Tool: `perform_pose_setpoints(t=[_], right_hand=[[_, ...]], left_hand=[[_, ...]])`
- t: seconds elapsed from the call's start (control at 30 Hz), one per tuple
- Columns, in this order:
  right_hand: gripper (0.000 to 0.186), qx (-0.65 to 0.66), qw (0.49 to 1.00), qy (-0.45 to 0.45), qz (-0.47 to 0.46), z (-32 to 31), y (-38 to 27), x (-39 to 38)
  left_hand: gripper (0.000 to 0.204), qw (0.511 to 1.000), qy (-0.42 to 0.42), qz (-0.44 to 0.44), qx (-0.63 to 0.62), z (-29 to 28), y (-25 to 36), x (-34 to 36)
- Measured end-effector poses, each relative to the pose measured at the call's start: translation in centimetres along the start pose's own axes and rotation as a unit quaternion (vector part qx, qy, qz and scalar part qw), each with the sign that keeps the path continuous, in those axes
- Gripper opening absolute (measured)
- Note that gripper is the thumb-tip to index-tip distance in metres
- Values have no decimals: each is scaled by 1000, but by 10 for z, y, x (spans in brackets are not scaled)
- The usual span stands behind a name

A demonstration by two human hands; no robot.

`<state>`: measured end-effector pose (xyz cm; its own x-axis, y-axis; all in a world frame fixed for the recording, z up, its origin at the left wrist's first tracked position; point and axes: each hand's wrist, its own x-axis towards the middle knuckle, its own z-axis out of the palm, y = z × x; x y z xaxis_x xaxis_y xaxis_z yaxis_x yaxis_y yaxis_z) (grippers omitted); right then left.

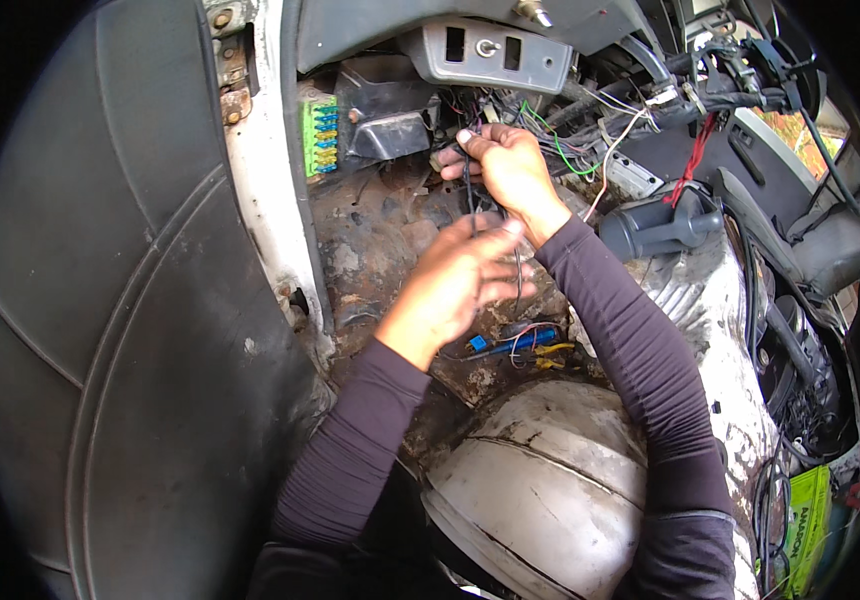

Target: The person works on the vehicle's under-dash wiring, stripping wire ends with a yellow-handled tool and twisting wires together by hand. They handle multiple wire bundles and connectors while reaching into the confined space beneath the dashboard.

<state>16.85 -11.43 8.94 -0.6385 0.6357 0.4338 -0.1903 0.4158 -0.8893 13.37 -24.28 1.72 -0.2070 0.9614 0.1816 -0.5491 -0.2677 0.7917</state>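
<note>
My right hand (505,180) pinches a thin black wire (468,190) near its thumb, below a tangle of coloured wires (560,140) under the dashboard. My left hand (450,285) is lower and slightly blurred, its fingers apart beside the hanging length of black wire; whether they touch it is unclear. Left of the right hand are a fuse block (320,135) with blue and yellow fuses and a dark plastic housing (385,135). A grey switch panel (485,55) sits above. Below my hands, blue and yellow parts (515,340) with loose wires lie on the rusty floor (350,250).
A black padded panel (120,350) fills the left, beside a white door frame (270,180). A pale domed body hump (540,470) is at the bottom. A grey cylinder (650,230), cable bundles, red wire (695,160) and a bright green package (805,525) are on the right.
</note>
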Motion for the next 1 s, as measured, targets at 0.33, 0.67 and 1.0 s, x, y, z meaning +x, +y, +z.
perform_pose_setpoints(t=[0.33,0.67,1.0], right_hand=[[62,-198,965,-149,87,-43,-17,-20],[38,-645,527,-523,181,-137,129,-122],[37,-607,658,-441,67,-163,183,-138]], left_hand=[[35,990,118,4,79,-10,31,-35],[42,998,-31,42,-33,-8,70,-48],[41,995,-52,61,-63,-12,67,-46]])
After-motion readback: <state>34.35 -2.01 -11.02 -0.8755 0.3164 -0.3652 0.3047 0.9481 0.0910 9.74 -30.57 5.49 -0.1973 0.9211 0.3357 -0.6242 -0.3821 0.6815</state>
